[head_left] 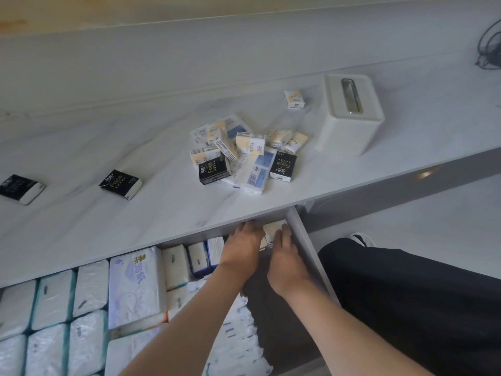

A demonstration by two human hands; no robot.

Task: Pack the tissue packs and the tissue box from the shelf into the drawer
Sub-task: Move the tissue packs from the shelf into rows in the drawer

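Observation:
Both my hands reach into the open drawer (pixel 303 240) at its far right corner, under the shelf edge. My left hand (pixel 241 248) and my right hand (pixel 284 253) rest on small cream tissue packs (pixel 272 229) there; the fingertips are partly hidden. On the marble shelf (pixel 135 213) lies a heap of small tissue packs (pixel 244 156) in cream, black and blue. A single cream pack (pixel 294 99) lies behind it. The white tissue box (pixel 349 115) stands upright to the right. Two black packs (pixel 120 184) (pixel 21 189) lie apart at the left.
The drawer's left part is filled with several large white tissue bundles (pixel 54 308) and a bigger printed pack (pixel 137 286). The drawer's dark floor (pixel 271 321) shows at the right. Black cables (pixel 490 50) lie at the shelf's far right. My dark-clothed legs (pixel 406 294) are beside the drawer.

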